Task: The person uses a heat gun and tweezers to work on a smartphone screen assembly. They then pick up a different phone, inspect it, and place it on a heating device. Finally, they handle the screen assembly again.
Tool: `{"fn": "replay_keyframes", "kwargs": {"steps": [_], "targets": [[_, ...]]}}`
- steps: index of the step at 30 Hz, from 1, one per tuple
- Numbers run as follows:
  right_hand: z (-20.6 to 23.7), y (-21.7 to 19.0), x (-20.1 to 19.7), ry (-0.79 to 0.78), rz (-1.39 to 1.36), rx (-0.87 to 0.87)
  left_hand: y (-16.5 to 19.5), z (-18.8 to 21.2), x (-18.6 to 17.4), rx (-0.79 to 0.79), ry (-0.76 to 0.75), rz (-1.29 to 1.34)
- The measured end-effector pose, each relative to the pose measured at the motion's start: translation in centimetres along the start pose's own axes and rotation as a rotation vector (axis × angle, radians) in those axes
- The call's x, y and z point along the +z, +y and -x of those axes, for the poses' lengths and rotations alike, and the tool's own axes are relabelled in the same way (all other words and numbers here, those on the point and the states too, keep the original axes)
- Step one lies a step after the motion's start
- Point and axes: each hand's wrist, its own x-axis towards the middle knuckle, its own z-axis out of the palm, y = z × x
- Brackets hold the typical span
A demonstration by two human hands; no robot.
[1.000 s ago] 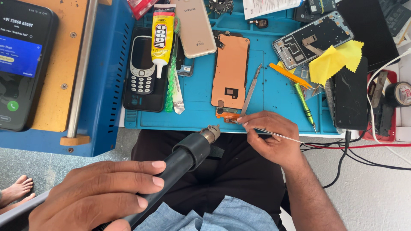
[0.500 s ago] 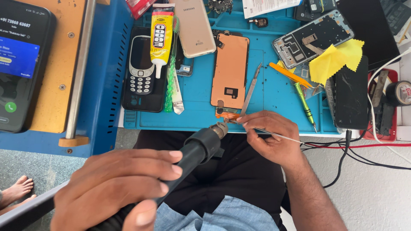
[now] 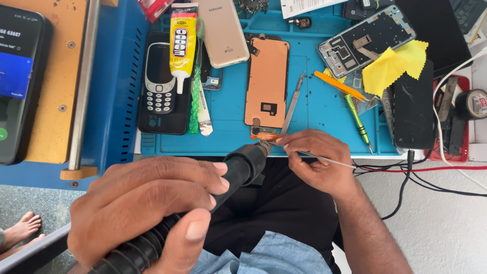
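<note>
A yellow glue tube with a black label lies at upper centre-left, nozzle down, beside a keypad phone. Your left hand is clenched around the black hot-air handle, whose long axis runs from lower left up to the right, nozzle at the copper flex at the mat edge. Your right hand pinches thin tweezers there.

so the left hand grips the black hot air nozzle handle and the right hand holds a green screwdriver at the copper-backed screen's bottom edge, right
Not quite. In the head view the right hand holds thin metal tweezers, not the green screwdriver, which lies untouched on the blue mat. The left hand does grip the black hot air handle aimed at the copper-backed screen.
</note>
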Motion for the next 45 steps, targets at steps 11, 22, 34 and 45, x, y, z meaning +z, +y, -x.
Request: {"fn": "replay_keyframes", "kwargs": {"steps": [11,22,34,45], "targets": [[-0.1,0.0,0.0,-0.001,0.027,-0.018,0.4,0.1,0.1,-0.017,-0.013,-0.089],[-0.2,0.3,0.0,-0.009,0.010,-0.048,-0.2,-0.2,0.4,0.012,-0.028,0.030],[-0.2,0.1,0.0,-0.010,-0.006,-0.025,0.7,-0.9,0.4,-0.088,-0.046,-0.085],[-0.1,0.7,0.1,-0.018,0.029,-0.057,0.9,-1.0,0.5,-0.086,-0.010,-0.136]]}}
